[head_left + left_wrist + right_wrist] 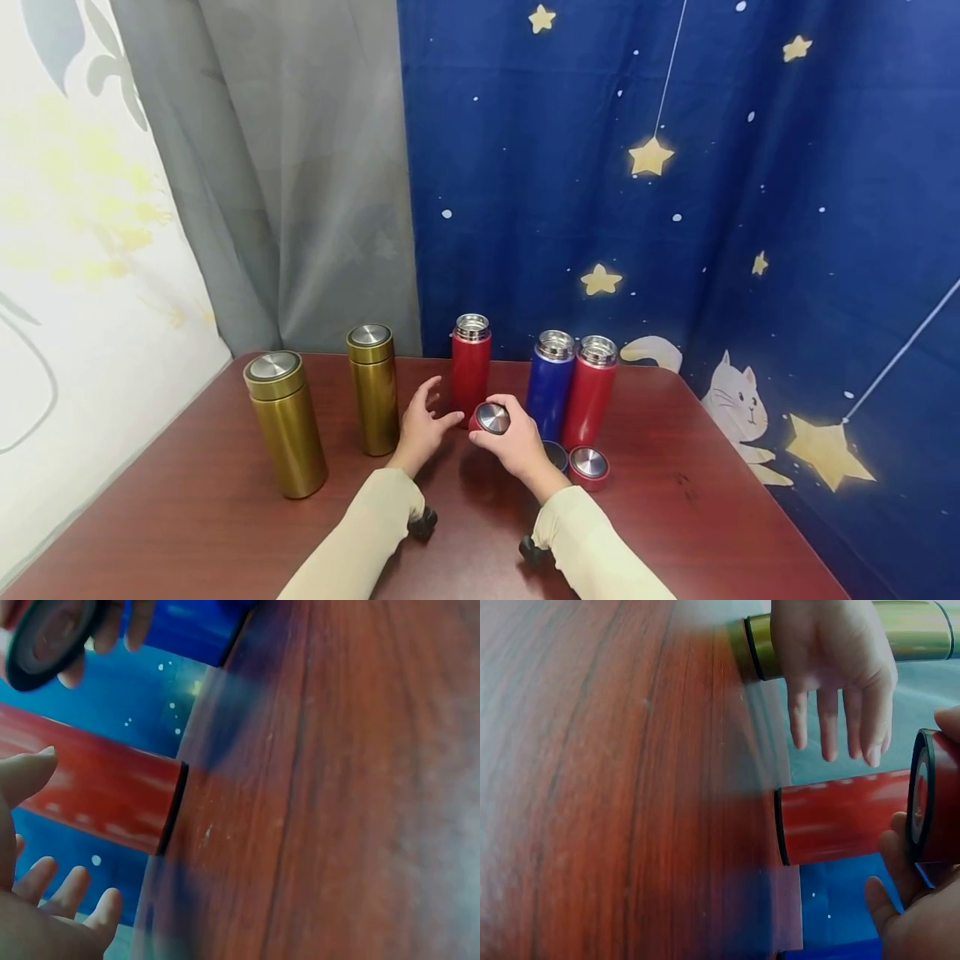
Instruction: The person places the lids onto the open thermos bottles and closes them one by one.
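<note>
My right hand [519, 442] pinches a red flask lid [492, 418] with a silver disc top, raised over the table. In the right wrist view the lid [937, 799] shows its dark-rimmed underside. Just behind it stands a red flask [471, 367], uncapped, its steel mouth bare. To the left of that flask, my left hand [423, 423] holds nothing; its fingers are spread and thumb points toward the lid. The left wrist view has the left hand [56, 911] beside the red flask body [97, 780], apart from it.
Right of the hands stand an uncapped blue flask [550, 383] and another uncapped red flask [591, 396]. Before them lie a blue lid [556, 455] and a red lid [588, 467]. Two capped gold flasks, one nearer [288, 429] and one farther [373, 392], stand left on the table [187, 517].
</note>
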`<state>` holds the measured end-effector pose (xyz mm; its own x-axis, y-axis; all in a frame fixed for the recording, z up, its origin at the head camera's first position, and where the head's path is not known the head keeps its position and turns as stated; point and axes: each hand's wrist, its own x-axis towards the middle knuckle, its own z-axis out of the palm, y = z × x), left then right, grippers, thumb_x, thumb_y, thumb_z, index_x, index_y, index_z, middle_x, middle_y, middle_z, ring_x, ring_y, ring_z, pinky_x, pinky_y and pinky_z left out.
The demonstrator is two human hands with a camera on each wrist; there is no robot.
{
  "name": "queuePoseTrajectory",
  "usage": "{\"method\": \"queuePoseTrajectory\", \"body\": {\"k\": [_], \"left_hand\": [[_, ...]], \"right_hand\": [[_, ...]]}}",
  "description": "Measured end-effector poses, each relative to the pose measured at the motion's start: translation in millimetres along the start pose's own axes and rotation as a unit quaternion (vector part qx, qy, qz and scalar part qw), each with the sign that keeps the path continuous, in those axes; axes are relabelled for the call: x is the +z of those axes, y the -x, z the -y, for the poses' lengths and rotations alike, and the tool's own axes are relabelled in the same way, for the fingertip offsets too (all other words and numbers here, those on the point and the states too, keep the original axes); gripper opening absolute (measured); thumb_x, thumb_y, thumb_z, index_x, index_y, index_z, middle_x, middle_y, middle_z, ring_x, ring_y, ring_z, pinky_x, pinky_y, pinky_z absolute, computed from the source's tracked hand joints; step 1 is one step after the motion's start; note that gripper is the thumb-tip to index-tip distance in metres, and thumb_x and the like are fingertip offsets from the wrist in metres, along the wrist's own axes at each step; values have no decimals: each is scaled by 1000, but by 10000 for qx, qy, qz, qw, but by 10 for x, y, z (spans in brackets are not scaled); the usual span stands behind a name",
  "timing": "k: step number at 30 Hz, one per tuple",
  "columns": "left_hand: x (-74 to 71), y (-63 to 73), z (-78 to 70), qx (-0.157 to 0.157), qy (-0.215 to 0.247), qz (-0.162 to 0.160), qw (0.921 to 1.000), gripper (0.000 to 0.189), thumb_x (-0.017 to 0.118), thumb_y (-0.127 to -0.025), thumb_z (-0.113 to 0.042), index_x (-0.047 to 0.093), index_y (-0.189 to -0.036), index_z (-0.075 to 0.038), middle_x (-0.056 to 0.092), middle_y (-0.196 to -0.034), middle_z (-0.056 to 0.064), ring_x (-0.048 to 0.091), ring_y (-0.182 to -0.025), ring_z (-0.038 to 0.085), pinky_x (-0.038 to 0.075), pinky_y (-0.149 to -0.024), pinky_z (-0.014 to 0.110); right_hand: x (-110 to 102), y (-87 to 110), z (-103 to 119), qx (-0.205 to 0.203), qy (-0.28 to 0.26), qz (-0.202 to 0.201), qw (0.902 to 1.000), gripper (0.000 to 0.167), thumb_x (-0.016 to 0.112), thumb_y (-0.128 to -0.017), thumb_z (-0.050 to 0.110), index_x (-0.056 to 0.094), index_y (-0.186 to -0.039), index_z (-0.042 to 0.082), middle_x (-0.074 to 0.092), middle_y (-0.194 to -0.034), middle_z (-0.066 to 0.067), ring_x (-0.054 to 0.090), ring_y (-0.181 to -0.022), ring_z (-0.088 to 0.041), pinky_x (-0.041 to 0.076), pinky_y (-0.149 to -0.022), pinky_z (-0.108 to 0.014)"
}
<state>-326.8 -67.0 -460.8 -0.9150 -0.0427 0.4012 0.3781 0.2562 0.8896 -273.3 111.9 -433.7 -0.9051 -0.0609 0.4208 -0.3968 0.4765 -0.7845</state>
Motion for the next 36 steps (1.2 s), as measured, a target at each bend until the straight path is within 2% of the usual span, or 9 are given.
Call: {"method": "queuePoseTrajectory", "body": {"k": [6, 13, 22, 31, 36], "left_hand": [[67, -83, 68, -147, 134, 266, 9994, 75, 80, -79, -7, 40, -143, -4, 44, -144, 23, 44, -128, 44, 40, -102, 55], [141, -181, 131, -310, 372, 434, 9979, 81, 81, -80, -11, 36, -146, -1, 42, -145, 23, 44, -130, 42, 38, -103, 55], [181, -261, 99, -328, -51, 702, 9970, 86, 82, -79, -13, 32, -148, -3, 46, -143, 22, 47, -128, 38, 39, -104, 50], [193, -249, 51, -328, -365, 541, 9973, 76, 79, -82, -13, 37, -145, -2, 50, -139, 21, 50, -126, 36, 41, -103, 49], [185, -238, 41, -319, -472, 577, 9967, 76, 79, -82, -16, 38, -145, -3, 51, -138, 21, 51, -125, 36, 43, -101, 49]], "right_hand": [[-22, 16, -4, -73, -323, -276, 9991, 56, 82, -72, 24, 58, -121, 11, 66, -110, -10, 61, -98, -27, 52, -83, -41], [-26, 1, -23, -53, -516, -363, 9980, 57, 81, -74, 24, 57, -124, 9, 65, -111, -11, 60, -100, -28, 52, -83, -41], [-23, 9, -31, 10, -607, -385, 9974, 56, 82, -73, 24, 57, -123, 12, 65, -111, -9, 60, -99, -26, 52, -83, -38], [-47, -1, 4, -77, -600, -542, 9967, 56, 81, -74, 24, 57, -124, 12, 65, -111, -9, 61, -99, -26, 53, -82, -38], [-57, -28, 14, -149, -615, -672, 9957, 55, 80, -74, 22, 58, -124, 12, 65, -113, -9, 60, -100, -26, 52, -84, -40]]}}
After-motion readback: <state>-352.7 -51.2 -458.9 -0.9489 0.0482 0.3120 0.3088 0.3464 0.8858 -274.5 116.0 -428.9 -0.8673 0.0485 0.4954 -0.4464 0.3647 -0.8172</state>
